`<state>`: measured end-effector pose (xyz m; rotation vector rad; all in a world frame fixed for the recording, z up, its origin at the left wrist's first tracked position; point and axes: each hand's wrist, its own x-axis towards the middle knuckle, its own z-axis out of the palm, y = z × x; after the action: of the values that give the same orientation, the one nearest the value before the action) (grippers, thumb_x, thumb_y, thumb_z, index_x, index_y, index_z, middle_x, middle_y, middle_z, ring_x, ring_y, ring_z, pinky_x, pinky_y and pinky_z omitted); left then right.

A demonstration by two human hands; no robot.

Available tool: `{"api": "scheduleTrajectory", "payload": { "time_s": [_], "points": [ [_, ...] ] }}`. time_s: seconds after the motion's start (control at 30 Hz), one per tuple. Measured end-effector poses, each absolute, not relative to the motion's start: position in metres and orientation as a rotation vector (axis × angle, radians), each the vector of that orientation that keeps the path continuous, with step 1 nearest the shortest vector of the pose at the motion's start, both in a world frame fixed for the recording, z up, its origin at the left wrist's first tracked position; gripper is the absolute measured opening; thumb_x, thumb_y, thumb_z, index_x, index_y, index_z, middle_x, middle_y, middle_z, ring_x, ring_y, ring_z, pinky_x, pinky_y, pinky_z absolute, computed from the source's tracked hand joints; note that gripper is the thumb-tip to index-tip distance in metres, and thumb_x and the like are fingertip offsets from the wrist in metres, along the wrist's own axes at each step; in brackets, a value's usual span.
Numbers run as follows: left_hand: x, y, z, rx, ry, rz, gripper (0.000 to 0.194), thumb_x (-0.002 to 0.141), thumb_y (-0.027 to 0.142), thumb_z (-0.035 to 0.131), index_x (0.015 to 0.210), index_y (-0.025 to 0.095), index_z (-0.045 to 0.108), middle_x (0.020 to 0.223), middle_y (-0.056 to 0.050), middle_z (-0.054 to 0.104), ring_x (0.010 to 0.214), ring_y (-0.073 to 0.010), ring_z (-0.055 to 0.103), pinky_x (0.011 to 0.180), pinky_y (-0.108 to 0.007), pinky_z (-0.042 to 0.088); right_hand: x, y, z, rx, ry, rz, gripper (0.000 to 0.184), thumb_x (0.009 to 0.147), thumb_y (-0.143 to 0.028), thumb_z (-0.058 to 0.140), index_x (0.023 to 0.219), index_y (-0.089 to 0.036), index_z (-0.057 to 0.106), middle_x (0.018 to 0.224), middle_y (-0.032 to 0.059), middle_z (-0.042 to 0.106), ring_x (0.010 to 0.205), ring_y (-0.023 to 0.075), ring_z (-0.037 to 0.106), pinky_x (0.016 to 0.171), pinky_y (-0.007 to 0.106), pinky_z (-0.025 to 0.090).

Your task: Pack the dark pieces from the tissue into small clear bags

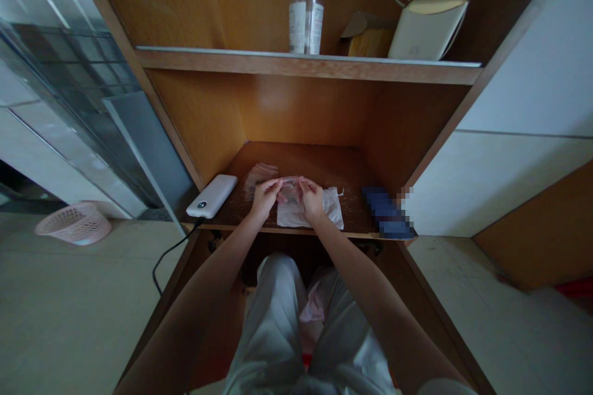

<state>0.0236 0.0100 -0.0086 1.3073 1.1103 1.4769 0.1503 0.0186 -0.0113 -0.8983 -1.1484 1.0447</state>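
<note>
Head view: I am looking down into a wooden cubby, and my left hand (265, 197) and right hand (312, 199) are close together at the middle of its lower shelf (324, 163). My fingertips (276, 186) curve inward from both sides onto a small clear plastic packet (290, 191), nearly closing around it. They touch its edges, but at this size I cannot tell how firmly they pinch it, and my fingers hide part of it, so its contents are hard to make out. The packet sits just above a crumpled white tissue (315, 213), which lies under my right hand. Just beside my left hand lies a second clear packet (260, 177), too dim to read. Farther left rests a white power bank (212, 195), its black cable (174, 253) trailing over the front edge. To my right, a blue object (386, 213) at the shelf's edge is pixelated, so I cannot tell what it is. On the shelf above stand a plastic bottle with a white lid (306, 12), a brown box (368, 37) partly hidden in shadow, and a cream pouch with a loop handle (428, 29). Below, my light trousers (273, 327) fill the bottom of the view, and a pink basket (74, 223) sits on the floor to the left.
</note>
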Motion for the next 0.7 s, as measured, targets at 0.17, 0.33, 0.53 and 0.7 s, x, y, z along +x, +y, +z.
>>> {"api": "scheduleTrajectory", "payload": {
  "time_s": [0.17,0.33,0.53,0.7],
  "points": [
    [0.0243,0.0080,-0.0062,1.255,1.070,1.416,0.039,0.073,0.048,0.062,0.088,0.013,0.061,0.072,-0.007,0.069,0.040,-0.0117,0.057,0.034,-0.020,0.037,0.1510,0.0242,-0.0163,-0.933,-1.048,0.971,0.041,0.081,-0.058,0.041,0.066,-0.021,0.053,0.054,0.0001,0.053,0.042,0.0118,0.041,0.043,0.027,0.033],
    [0.0236,0.0108,-0.0087,1.284,1.075,1.384,0.037,0.071,0.047,0.064,0.086,0.014,0.057,0.057,-0.002,0.064,0.035,-0.0111,0.053,0.031,-0.019,0.034,0.1532,0.0231,-0.0139,-0.958,-1.010,0.923,0.034,0.082,-0.054,0.041,0.086,-0.022,0.052,0.076,0.0030,0.063,0.046,0.0116,0.047,0.046,0.026,0.038],
    [0.0241,0.0125,-0.0094,1.259,1.099,1.462,0.040,0.072,0.049,0.064,0.089,0.014,0.055,0.060,-0.001,0.062,0.039,-0.0122,0.056,0.034,-0.020,0.037,0.1516,0.0187,-0.0105,-0.843,-1.111,0.957,0.023,0.077,-0.042,0.053,0.079,-0.020,0.057,0.084,0.0042,0.066,0.071,0.0151,0.059,0.064,0.027,0.046],
    [0.0250,0.0160,-0.0133,1.295,1.108,1.528,0.032,0.079,0.046,0.056,0.087,0.015,0.054,0.066,-0.003,0.063,0.047,-0.0131,0.059,0.044,-0.024,0.047,0.1499,0.0240,-0.0139,-0.837,-0.943,0.930,0.035,0.074,-0.035,0.056,0.105,-0.019,0.056,0.102,0.0068,0.063,0.087,0.0165,0.060,0.077,0.031,0.048]
  ]
}}
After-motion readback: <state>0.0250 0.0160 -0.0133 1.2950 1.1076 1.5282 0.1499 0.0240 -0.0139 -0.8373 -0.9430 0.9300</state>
